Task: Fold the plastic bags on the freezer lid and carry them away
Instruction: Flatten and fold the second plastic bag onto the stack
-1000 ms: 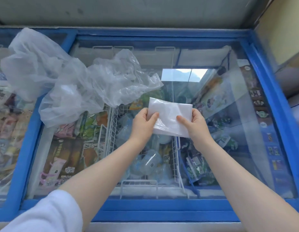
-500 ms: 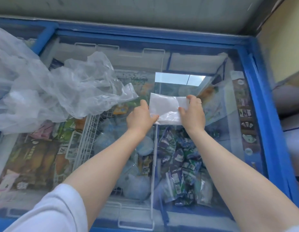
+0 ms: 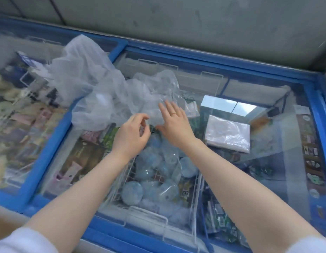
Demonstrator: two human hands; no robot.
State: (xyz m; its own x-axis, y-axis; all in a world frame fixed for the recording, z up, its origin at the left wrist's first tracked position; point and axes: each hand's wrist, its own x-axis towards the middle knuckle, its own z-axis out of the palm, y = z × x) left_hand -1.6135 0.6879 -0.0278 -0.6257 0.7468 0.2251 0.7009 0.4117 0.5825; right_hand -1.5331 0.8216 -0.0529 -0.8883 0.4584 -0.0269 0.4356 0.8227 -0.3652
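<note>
Head view looks down on the glass freezer lid (image 3: 268,179), where 1 folded bag (image 3: 228,136) lies flat, well to the right of both hands. A crumpled heap of clear plastic bags (image 3: 103,99) sprawls across the blue frame bar (image 3: 54,143) between the 2 glass panels.

The left hand (image 3: 132,136) has its fingers curled at the heap's near edge, thumb and forefinger close together; whether they already pinch film I cannot tell. The right hand (image 3: 174,121), wearing a ring, is spread with straight fingers, reaching onto the heap's right lobe.

The film looks feather-light, limp and slippery, likely to cling and balloon with trapped air, so it will not keep a crease unless pressed flat. Best hold is probably a corner or a straight hem, 1 per hand, so 1 bag pulls free of the tangle.

Beneath the glass sit wire baskets (image 3: 158,189) of wrapped frozen goods, out of reach. Nothing solid blocks the hands; the bags' own overlap is the obstacle, and the raised frame bar interrupts the flat folding surface.
</note>
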